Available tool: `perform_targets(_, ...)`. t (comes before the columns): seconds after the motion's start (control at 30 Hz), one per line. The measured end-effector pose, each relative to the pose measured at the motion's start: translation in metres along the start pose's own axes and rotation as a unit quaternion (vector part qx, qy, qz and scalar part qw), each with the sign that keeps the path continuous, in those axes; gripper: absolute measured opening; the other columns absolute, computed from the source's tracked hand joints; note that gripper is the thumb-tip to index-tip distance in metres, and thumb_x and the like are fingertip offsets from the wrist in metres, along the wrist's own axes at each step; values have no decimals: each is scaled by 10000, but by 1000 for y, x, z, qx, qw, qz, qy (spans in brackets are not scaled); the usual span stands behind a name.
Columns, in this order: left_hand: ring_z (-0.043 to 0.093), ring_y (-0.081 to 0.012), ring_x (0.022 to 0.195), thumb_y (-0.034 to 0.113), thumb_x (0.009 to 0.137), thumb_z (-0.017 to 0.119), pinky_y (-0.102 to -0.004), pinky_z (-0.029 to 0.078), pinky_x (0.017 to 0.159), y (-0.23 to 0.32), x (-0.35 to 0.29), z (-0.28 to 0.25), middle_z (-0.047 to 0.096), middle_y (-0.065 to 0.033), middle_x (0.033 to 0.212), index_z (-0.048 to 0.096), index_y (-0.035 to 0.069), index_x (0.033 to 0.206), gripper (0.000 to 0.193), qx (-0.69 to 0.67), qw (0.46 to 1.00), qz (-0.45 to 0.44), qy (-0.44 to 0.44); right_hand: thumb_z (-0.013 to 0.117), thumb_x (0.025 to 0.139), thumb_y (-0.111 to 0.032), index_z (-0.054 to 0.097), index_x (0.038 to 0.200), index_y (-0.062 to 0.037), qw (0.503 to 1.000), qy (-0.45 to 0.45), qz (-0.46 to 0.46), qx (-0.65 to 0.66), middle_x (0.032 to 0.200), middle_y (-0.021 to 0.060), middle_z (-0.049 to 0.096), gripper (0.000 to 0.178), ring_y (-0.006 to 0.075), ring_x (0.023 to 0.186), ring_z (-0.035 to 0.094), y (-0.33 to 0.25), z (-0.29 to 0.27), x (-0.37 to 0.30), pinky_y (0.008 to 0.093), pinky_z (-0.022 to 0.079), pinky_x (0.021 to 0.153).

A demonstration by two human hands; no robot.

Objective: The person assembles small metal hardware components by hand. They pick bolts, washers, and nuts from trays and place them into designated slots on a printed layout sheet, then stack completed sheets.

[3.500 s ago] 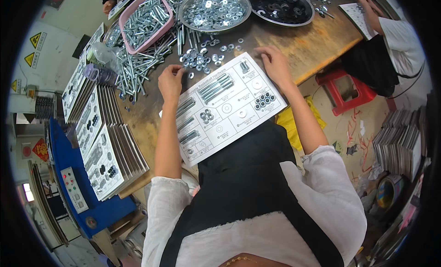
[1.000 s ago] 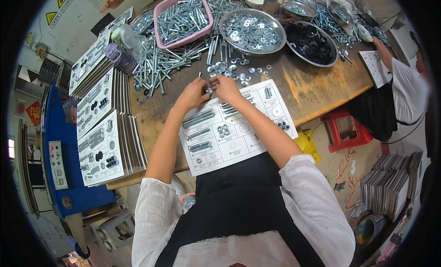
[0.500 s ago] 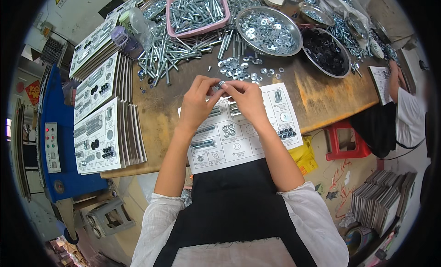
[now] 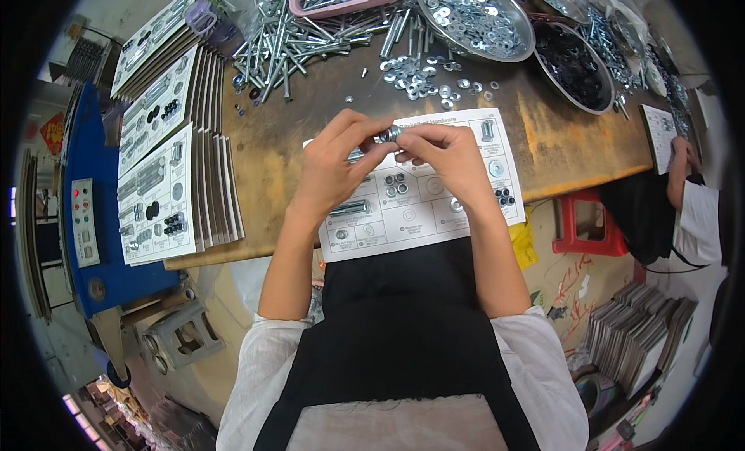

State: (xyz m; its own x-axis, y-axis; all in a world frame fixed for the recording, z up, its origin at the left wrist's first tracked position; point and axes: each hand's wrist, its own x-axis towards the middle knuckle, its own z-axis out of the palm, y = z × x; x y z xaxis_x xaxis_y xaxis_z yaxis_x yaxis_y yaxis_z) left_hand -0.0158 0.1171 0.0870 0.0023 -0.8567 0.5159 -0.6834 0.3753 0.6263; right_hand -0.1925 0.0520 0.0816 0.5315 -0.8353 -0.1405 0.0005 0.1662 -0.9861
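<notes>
Above the top of a printed white card [image 4: 473,129], my left hand [image 4: 334,164] is closed round a small stack of silver washers [image 4: 390,133]. The thumb and forefinger of my right hand [image 4: 450,160] pinch the other end of that stack. Clear-edged pictures cover the card, and real hardware lies on it: silver bolts [image 4: 349,209] at the left, a cluster of nuts [image 4: 396,185] in the middle and dark-centred nuts [image 4: 504,196] at the right. My hands hide part of the card's upper half.
Loose washers [image 4: 411,77] lie beyond the card, below a metal bowl of washers [image 4: 477,24]. A bowl of black parts [image 4: 574,67] stands to its right. Bolts [image 4: 299,51] are heaped far left, beside stacked cards [image 4: 159,195]. Another person's hand [image 4: 683,152] is at far right.
The view has shifted, so the table's things sit higher in the picture. Both hands stay together over the card's top, and the washer stack between the fingers shows more plainly.
</notes>
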Motion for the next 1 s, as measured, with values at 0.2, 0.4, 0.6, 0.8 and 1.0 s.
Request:
perform_targets(0.2, 609, -190, 648, 112, 772, 762, -288, 501, 576, 9, -4, 0, 606, -52, 866, 673, 63, 1080, 325, 82, 995, 52, -5, 691, 866, -121, 729, 975, 29, 998, 15, -36, -41, 824, 81, 724, 189, 110, 743, 671, -1, 0, -8, 226, 514, 681)
perform_targets(0.4, 631, -150, 676, 74, 748, 768, -269, 504, 577, 19, -6, -8, 628, -54, 886, 689, 50, 1067, 330, -24, 999, 25, -15, 686, 870, -103, 726, 960, 35, 1000, -18, -24, 10, 816, 85, 719, 170, 107, 740, 668, -5, -4, -18, 220, 517, 677)
perform_targets(0.6, 635, -129, 673, 33, 737, 771, -251, 510, 582, 18, -8, -10, 638, -62, 877, 699, 43, 1039, 310, -33, 999, 37, -4, 701, 869, -119, 732, 954, 28, 998, -27, -48, 16, 802, 79, 717, 172, 102, 718, 656, -6, 0, -22, 221, 518, 667)
perform_targets(0.8, 646, -127, 687, 20, 732, 771, -243, 523, 592, 18, -22, -13, 649, -62, 894, 700, 47, 1014, 292, -42, 999, 23, -5, 689, 864, -121, 747, 927, 5, 996, -40, -48, -71, 792, 77, 723, 152, 105, 729, 661, -8, 7, -28, 230, 512, 673)
perform_targets(1.0, 618, -183, 741, 101, 702, 794, -296, 482, 620, 1, -108, -6, 634, -19, 875, 703, 101, 970, 282, 70, 995, -32, -62, 611, 929, -168, 725, 1026, -5, 995, -36, -30, -87, 914, 92, 728, 222, 134, 773, 667, 16, -10, -28, 254, 524, 724)
